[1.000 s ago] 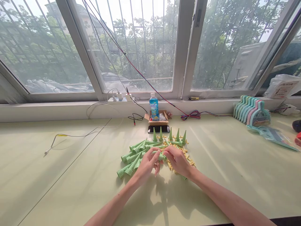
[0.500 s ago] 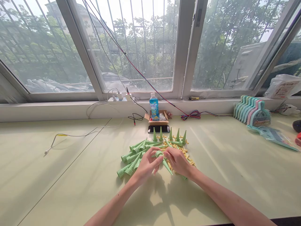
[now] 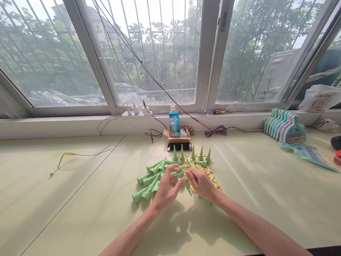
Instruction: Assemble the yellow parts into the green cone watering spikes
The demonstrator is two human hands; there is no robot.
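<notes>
— Landmark for the entry?
— One black phone (image 3: pixel 177 147), laid flat on the pale green table (image 3: pixel 80 206). All places are given from it.

— Hands?
— Two, bare, both held on the near side of the phone. Left hand (image 3: pixel 166 192): fingers curved, thumb and forefinger set well apart, the wide end of a green cone (image 3: pixel 180 173) seen at the gap. Whether the cone is gripped by them cannot be told. Right hand (image 3: pixel 201 184): thumb and forefinger drawn narrow, fingertips turned toward that cone; whether anything is pinched there is hidden.

— The cone itself?
— Placed in front of the phone, between the hands; tilted, the wide end raised, the tip pointed down and away from the phone.

— Other green pieces?
— Upright cones (image 3: pixel 193 153), five, ranged in a row just in front of the phone and out to its right. Loose cones (image 3: pixel 150 177), heaped on their sides, in front of the phone and to its left.

— Yellow pieces?
— Yellow pegs (image 3: pixel 210 173), many, small, scattered in front of the phone and to its right, partly covered by the right hand.

— Behind the phone?
— One cardboard box (image 3: pixel 179 139), open; one blue bottle (image 3: pixel 174 122), white-capped, stood upright in it.
</notes>
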